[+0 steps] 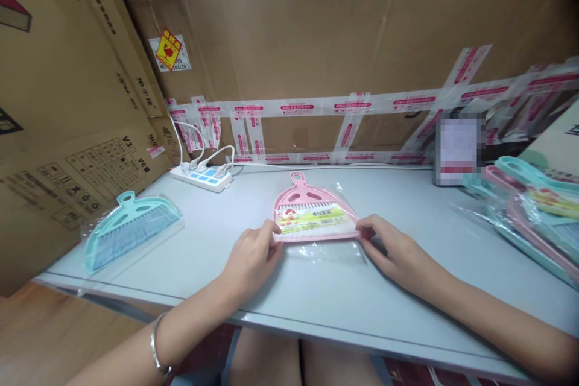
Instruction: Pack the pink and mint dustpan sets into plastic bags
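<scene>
A pink dustpan (312, 195) with a white-bristled brush lies in a clear plastic bag in front of me, its looped handle pointing away. A yellow and white label (312, 217) covers part of the bristles. My left hand (254, 255) pinches the pan's near left corner. At the near right corner, my right hand (392, 246) grips it between thumb and fingers. Loose bag plastic spreads on the table below the pan's front edge. To the left, a mint-green dustpan (131, 226) with a blue-bristled brush rests in its own clear bag, touched by neither hand.
Several bagged green and pink dustpans (534, 217) are piled at the right. A white power strip (201, 177) with plugged cables sits at the back. A blurred upright box-like object (459, 151) stands back right. Large cardboard boxes (289, 30) wall off the grey table's (217, 217) rear and left.
</scene>
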Tool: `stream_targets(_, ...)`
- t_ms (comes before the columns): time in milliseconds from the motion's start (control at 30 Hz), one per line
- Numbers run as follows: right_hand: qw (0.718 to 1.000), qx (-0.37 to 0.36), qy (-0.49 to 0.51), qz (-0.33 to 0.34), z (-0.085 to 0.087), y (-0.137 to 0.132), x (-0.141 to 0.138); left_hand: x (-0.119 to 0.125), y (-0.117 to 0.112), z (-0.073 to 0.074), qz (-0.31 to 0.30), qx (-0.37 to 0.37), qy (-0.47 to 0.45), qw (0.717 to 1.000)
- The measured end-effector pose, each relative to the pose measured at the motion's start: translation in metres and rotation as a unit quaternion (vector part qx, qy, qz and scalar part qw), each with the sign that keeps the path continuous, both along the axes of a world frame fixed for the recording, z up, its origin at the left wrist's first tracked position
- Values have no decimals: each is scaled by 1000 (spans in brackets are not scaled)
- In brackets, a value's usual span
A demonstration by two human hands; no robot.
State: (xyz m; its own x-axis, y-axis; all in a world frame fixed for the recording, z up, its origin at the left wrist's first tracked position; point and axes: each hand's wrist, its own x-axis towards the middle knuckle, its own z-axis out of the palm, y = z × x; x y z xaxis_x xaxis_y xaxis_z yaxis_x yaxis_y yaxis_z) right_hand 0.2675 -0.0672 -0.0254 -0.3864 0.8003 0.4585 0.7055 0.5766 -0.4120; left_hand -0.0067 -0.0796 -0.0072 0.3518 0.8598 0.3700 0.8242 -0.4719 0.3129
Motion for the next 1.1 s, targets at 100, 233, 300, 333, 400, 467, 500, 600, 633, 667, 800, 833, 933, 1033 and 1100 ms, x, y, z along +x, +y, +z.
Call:
stream_targets(100,999,9,-32,27,1,-6,7,1,-7,4,-24,-118,-132,984)
stream_targets(233,984,55,-110,126,5,-17,18,-8,-15,12,-20,-297,-328,897)
stream_targets(300,976,91,-130,151,6,-19,20,-14,-19,16,-11,-304,-298,905)
stream_targets(333,974,113,-128,148,7,-19,20,-17,-21,17,-7,-273,-250,929)
stream_targets(400,973,156,-113,126,5,-18,19,-18,-23,18,-11,-152,-131,980)
stream_targets(467,971,188,-106,106,2,-17,18,-15,-23,15,-32,-2,-28,999)
stream_targets(500,970,194,-108,100,0,-17,17,-12,-22,13,-53,54,12,997)
stream_targets(600,972,166,-123,107,-6,-20,18,-4,-13,9,-115,114,105,981)
stream_targets(633,974,149,-127,113,-8,-22,19,-2,-9,9,-124,114,125,978)
stream_targets(667,976,133,-131,117,-8,-23,20,-2,-5,8,-124,112,139,976)
stream_targets(800,977,117,-141,111,-4,-27,22,-10,3,9,-73,82,154,982)
stream_targets(833,975,128,-143,113,-2,-26,22,-13,2,9,-68,69,144,985)
stream_targets(933,969,168,-135,119,3,-23,22,-22,-3,13,-112,19,96,989)
stream_targets(1033,973,163,-109,120,4,-22,20,-25,-9,16,-186,-17,92,978)
stream_targets(1100,979,138,-92,119,3,-24,19,-24,-10,14,-201,-17,109,973)
